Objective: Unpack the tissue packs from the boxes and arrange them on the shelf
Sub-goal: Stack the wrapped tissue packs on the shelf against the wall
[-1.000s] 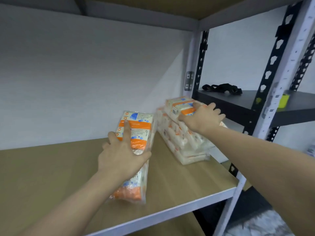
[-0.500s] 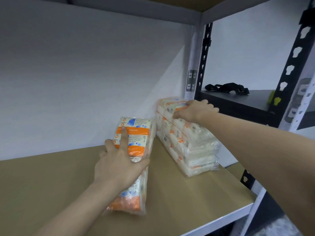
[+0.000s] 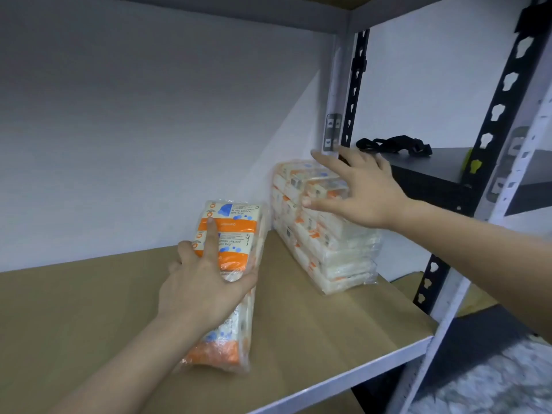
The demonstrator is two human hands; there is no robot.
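Tissue packs lie in two places on the brown shelf board (image 3: 313, 339). One wrapped pack (image 3: 228, 258), orange and white with blue dots, lies lengthwise near the middle of the board, its far end close to the white back wall (image 3: 134, 130). The left hand (image 3: 203, 282) grasps this pack from above: the thumb curls round its right side, the other fingers wrap its left side, and the index finger lies straight along the top, pointing toward the wall.

Just to the right, apart from that pack, a stack of packs (image 3: 322, 234) in clear wrap sits in the shelf's back right corner, against the wall and beside the grey upright post (image 3: 337, 85). The right hand (image 3: 361, 192) is spread above the stack with fingers straight and splayed, grasping nothing; whether the fingertips touch the top pack cannot be told.

Beyond the post, a neighbouring dark shelf (image 3: 442, 168) carries a black strap (image 3: 394, 144).
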